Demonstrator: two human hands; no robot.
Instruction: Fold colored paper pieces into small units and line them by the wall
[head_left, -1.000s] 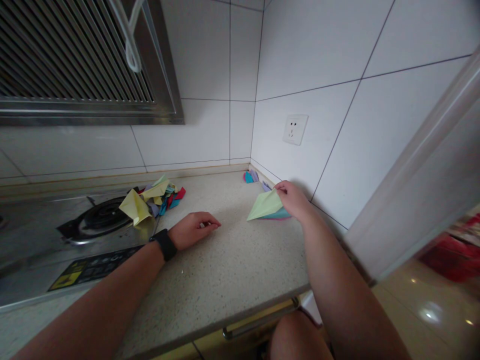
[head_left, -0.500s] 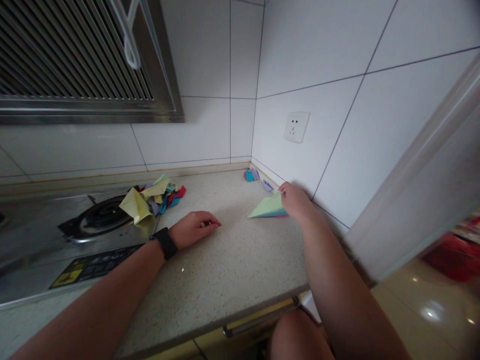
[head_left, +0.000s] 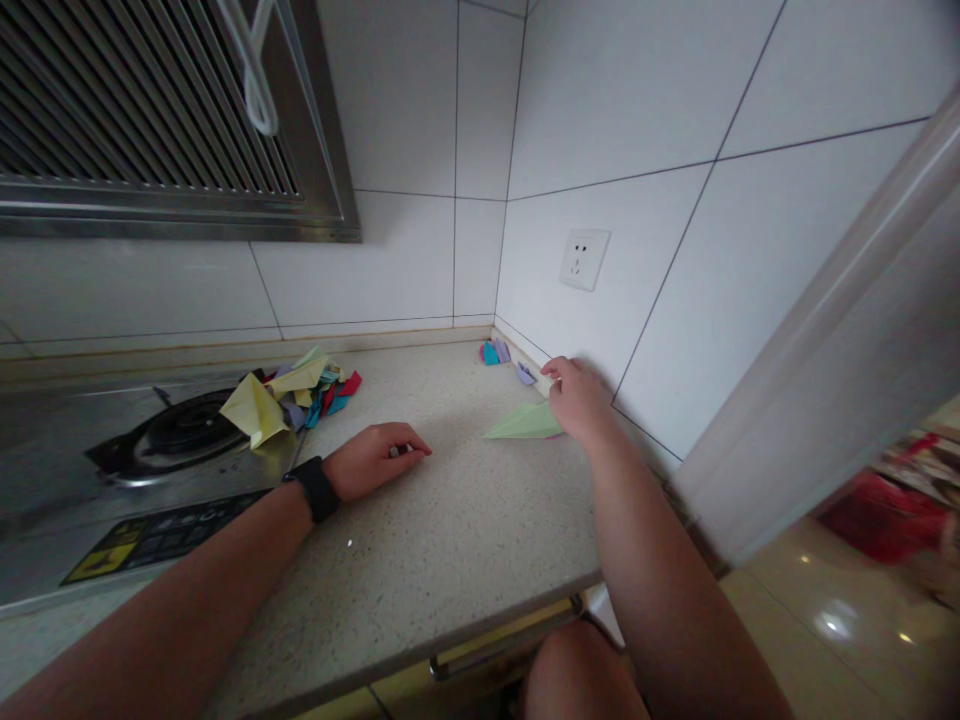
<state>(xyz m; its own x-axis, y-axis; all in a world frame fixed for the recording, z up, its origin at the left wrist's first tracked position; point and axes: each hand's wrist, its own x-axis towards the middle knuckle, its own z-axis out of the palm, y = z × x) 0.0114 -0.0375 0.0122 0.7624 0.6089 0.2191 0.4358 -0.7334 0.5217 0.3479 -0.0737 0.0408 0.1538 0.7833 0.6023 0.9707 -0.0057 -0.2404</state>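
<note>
Head view: green folded paper (head_left: 521, 423) is partly hidden by the right hand (head_left: 579, 400), whose grip can't be told; the left hand (head_left: 370, 462) is loosely curled on the counter (head_left: 427, 560).

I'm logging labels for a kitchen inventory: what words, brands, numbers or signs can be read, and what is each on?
No text can be read with certainty.
Black-and-yellow label on the stove: printed marks show, but too blurred to read.
Wall socket: holes only, no lettering visible.
Pale green folded paper: no writing can be made out.
</note>
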